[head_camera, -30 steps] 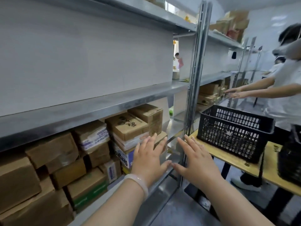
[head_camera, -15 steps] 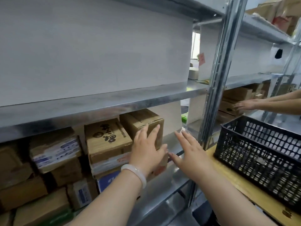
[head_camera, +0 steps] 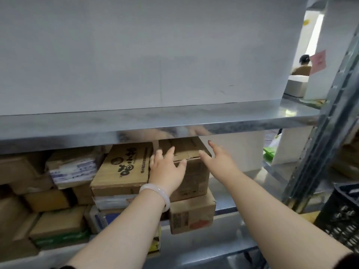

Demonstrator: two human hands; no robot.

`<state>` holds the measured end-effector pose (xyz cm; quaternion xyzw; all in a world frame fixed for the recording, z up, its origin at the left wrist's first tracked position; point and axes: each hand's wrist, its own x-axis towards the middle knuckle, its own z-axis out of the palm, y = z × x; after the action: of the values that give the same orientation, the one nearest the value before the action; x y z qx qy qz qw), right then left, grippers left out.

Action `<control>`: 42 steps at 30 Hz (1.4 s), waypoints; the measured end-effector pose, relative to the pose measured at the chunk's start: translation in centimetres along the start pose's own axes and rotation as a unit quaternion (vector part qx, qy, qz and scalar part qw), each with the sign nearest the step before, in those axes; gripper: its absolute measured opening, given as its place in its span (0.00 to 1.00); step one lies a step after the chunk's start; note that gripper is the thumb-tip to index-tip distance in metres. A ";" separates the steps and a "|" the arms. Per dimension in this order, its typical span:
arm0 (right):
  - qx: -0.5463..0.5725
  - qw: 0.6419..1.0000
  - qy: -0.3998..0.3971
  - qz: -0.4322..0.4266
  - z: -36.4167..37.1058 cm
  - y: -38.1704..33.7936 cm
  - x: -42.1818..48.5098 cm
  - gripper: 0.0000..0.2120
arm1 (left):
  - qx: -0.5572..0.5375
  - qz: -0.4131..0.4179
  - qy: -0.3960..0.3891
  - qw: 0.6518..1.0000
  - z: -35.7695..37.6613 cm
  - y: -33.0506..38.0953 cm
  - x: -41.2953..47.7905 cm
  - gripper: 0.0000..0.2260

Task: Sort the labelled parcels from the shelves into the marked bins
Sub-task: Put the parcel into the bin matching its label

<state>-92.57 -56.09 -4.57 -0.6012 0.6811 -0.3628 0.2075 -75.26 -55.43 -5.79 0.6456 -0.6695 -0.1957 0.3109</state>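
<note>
Both hands have moved in: left hand [head_camera: 167,171] lies flat, fingers straight, on plain brown cardboard box [head_camera: 196,178] just right of black-printed carton [head_camera: 124,166]; right hand [head_camera: 219,164] spread beside it. Nothing gripped yet; lift likely next.

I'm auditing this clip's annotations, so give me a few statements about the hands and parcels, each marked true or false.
1. The left hand wears a pale bracelet. True.
2. The right hand grips a parcel. False: it is open and holds nothing, beside the plain brown box.
3. The left hand's fingers are spread over the plain brown box. True.
4. The black crate sits on the shelf among the parcels. False: it stands to the right, outside the shelf.
</note>
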 end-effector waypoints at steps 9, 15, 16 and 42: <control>0.178 0.978 -0.047 0.092 2.6 1.1 2.2 0.30 | -0.197 -0.080 -0.006 0.977 0.8 0.4 0.5 0.21; 0.249 0.966 0.004 0.064 0.5 1.9 -3.3 0.17 | -0.224 -0.049 0.000 0.973 0.6 0.9 -3.2 0.23; 0.248 0.967 0.016 0.061 0.1 1.9 -4.7 0.14 | -0.223 -0.041 -0.003 0.974 0.5 0.9 -4.1 0.24; 0.283 0.946 0.063 -0.144 3.9 -15.4 -34.2 0.24 | -0.306 0.107 0.089 0.942 -20.2 -9.8 -27.7 0.41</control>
<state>-72.96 -24.08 -0.89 -0.5853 0.4681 -0.6037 0.2718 -55.21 -26.17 -2.04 0.4586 -0.6121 -0.2987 0.5708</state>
